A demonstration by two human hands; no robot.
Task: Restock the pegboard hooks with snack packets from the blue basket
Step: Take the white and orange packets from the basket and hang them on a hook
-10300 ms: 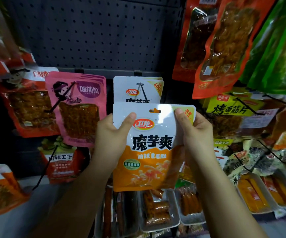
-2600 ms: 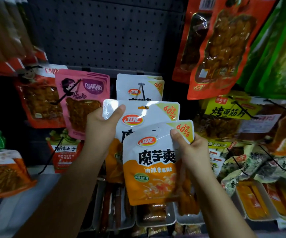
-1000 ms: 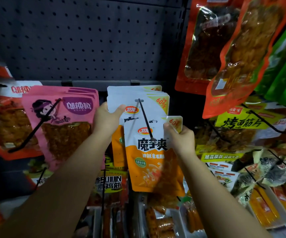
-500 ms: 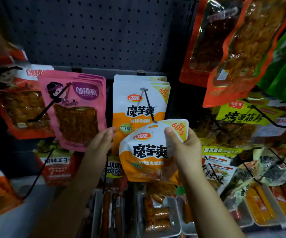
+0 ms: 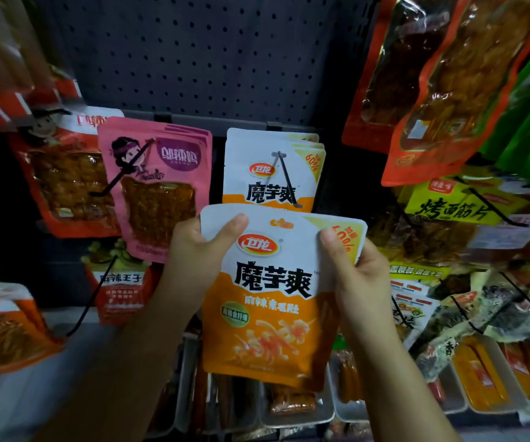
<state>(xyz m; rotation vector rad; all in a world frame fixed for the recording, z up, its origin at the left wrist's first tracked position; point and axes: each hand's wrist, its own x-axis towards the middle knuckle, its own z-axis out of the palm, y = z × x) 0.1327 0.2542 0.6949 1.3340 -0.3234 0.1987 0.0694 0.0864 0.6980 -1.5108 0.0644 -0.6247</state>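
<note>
Orange/white snack packet (image 5: 267,301) held upright in front of pegboard (image 5: 193,52), just below hook (image 5: 286,180) w/ same packets (image 5: 270,167). Left hand (image 5: 193,250) & right hand (image 5: 353,269) fingers pinch its top corners. Pink packets (image 5: 155,186) to left.

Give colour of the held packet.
White top, orange bottom, black lettering; packet shows best in the head view.
</note>
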